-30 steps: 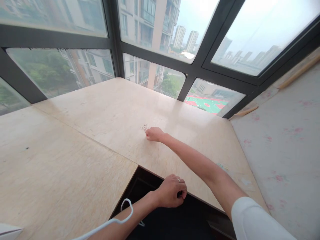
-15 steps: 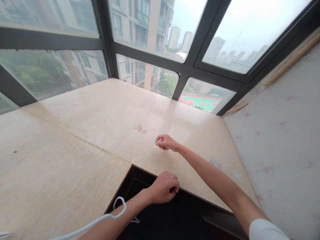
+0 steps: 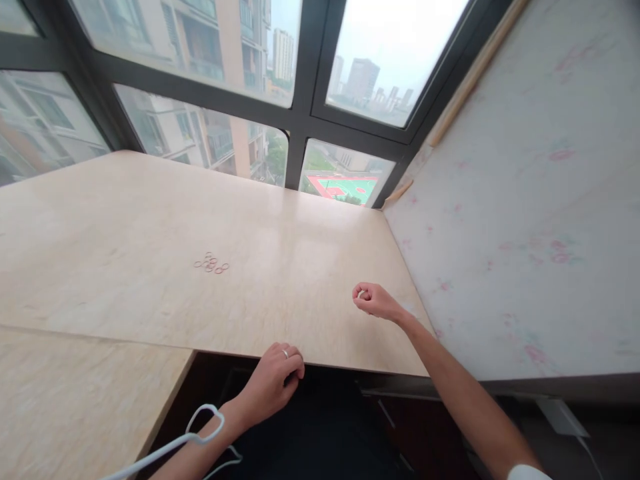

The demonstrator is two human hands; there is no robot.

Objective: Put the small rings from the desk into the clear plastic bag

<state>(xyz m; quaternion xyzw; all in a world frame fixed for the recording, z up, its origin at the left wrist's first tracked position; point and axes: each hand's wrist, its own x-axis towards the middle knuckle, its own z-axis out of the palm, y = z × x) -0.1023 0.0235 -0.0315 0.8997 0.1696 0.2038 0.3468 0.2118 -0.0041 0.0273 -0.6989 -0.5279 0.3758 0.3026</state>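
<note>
My right hand (image 3: 373, 301) is a closed fist held just over the pale wooden tabletop (image 3: 280, 267) near its right end; something small and pale shows between the fingers, too small to name. A cluster of several small thin rings (image 3: 212, 264) lies on the tabletop well to the left of that hand. My left hand (image 3: 274, 380), with a ring on one finger, is curled at the table's front edge over the dark gap below. What its fingers hold is hidden.
Large dark-framed windows (image 3: 300, 113) run along the far side of the tabletop. A pale floral-patterned wall (image 3: 520, 220) closes off the right side. A white cord (image 3: 190, 437) loops by my left wrist. A second wooden board (image 3: 75, 400) adjoins at lower left.
My right hand has drawn back from the rings toward the right and nearer me, still closed. The view has swung right, so the rings now sit further left. My left hand stays at the edge.
</note>
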